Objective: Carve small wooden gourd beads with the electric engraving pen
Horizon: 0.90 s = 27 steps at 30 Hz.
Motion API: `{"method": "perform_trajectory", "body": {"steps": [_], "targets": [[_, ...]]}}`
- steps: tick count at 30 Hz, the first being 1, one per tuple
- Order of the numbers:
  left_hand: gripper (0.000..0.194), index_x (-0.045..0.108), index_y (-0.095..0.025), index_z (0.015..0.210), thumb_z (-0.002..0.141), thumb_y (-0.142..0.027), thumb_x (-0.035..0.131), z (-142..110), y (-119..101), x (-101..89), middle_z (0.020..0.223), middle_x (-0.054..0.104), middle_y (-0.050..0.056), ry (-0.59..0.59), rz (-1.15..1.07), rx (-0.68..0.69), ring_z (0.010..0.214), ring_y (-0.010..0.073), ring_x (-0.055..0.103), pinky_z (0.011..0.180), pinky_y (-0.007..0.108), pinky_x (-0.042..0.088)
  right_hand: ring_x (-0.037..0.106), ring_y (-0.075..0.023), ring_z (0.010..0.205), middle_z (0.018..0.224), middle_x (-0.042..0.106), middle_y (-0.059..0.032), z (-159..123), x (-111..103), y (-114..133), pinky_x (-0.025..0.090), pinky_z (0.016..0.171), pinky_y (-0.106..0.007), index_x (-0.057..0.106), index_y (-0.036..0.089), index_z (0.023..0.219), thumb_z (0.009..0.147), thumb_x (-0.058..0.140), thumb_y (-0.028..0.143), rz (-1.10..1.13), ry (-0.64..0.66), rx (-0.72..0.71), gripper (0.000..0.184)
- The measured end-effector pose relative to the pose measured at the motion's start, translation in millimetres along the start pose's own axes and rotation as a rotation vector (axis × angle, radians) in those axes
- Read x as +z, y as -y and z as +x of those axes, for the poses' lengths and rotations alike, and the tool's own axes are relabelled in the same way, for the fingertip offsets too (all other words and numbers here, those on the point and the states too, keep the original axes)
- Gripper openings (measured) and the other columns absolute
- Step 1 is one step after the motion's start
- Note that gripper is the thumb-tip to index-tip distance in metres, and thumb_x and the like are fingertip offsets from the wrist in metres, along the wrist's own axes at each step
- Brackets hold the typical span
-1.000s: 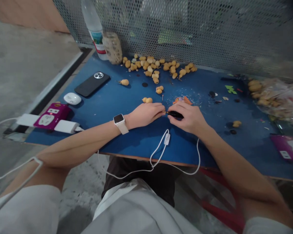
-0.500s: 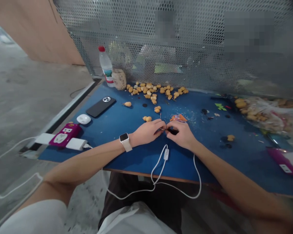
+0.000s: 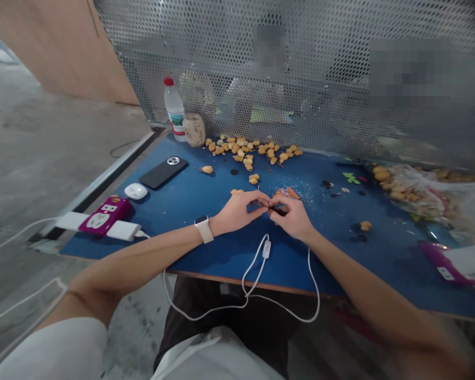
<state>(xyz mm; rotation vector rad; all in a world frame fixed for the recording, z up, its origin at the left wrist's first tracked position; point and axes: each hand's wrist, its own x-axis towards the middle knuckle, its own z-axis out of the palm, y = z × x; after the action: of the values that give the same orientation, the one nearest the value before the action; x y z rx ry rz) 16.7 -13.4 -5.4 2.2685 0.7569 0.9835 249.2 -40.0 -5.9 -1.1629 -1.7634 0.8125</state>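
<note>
Grip pinched on both sides, fingertips close together.
Left hand [image 3: 239, 210] held a small, unclear piece, right hand [image 3: 295, 215] a dark item [image 3: 279, 211], above the table [image 3: 214, 258]; steady, light pressure appeared advisable.

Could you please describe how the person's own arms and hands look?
Left hand and right hand are gloveless. The left wrist has a watch with dark face and pale strap. The left sleeve is short and whitish; no right sleeve shows.

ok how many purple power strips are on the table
2: left power strip, beside the white case; right power strip, near the plastic bag and partly covered by a white block.
</note>
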Motion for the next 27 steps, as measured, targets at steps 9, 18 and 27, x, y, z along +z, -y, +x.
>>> {"method": "perform_trajectory", "body": {"steps": [9,18,27], "targets": [[0.026,0.079,-0.02,0.105,0.119,-0.031,0.061,2,3,-3.5,0.114,0.085,0.01,0.095,0.314,0.07,0.115,0.0276,0.073,0.104,0.046,0.057,0.055,-0.0161,0.055,0.061,0.06,0.0037,-3,1,12,0.042,0.054,-0.03,0.069,0.026,0.081,0.084,0.073,0.034,-0.121,0.021,-0.083,0.009],[0.024,0.077,-0.02,0.122,0.121,-0.034,0.057,0,2,-9.1,0.144,0.077,0.016,0.071,0.394,0.16,0.146,0.0333,0.063,0.123,0.054,0.049,0.056,-0.0151,0.06,0.072,0.068,0.001,-4,-2,9,0.044,0.059,-0.031,0.071,0.024,0.084,0.084,0.072,0.035,-0.133,-0.004,-0.11,0.011],[0.019,0.075,-0.022,0.125,0.118,-0.032,0.06,0,7,-8.0,0.153,0.071,0.019,0.092,0.427,0.189,0.153,0.0377,0.058,0.13,0.064,0.047,0.06,-0.0178,0.064,0.07,0.066,0.0014,-3,-4,7,0.046,0.061,-0.032,0.069,0.025,0.085,0.085,0.073,0.034,-0.151,0.014,-0.113,0.009]]}}
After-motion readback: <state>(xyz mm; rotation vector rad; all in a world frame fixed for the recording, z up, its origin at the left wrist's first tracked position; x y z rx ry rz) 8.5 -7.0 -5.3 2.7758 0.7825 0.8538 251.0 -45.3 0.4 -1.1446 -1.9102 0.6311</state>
